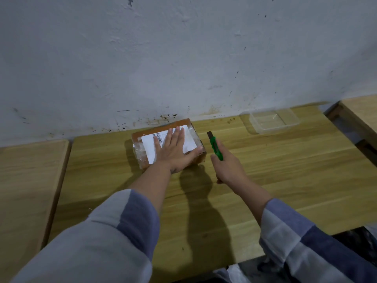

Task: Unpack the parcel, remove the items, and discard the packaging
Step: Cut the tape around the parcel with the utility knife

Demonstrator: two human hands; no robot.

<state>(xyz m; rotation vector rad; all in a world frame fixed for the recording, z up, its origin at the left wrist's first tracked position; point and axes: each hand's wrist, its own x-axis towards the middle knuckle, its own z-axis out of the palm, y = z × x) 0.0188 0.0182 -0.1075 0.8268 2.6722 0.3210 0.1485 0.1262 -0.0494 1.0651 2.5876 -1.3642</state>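
A small brown cardboard parcel (142, 137) wrapped in clear tape, with a white shipping label on top, lies on the wooden table (265, 180) close to the wall. My left hand (175, 150) lies flat on its top, fingers spread, pressing it down. My right hand (228, 168) is just right of the parcel, closed around a green utility knife (215, 147). The knife's dark tip points up and away, a little clear of the parcel's right end.
A clear plastic container (273, 122) sits at the back right by the wall (183, 58). A second wooden surface (26, 180) adjoins on the left, another (361, 113) at the far right. Dark floor shows at the bottom right.
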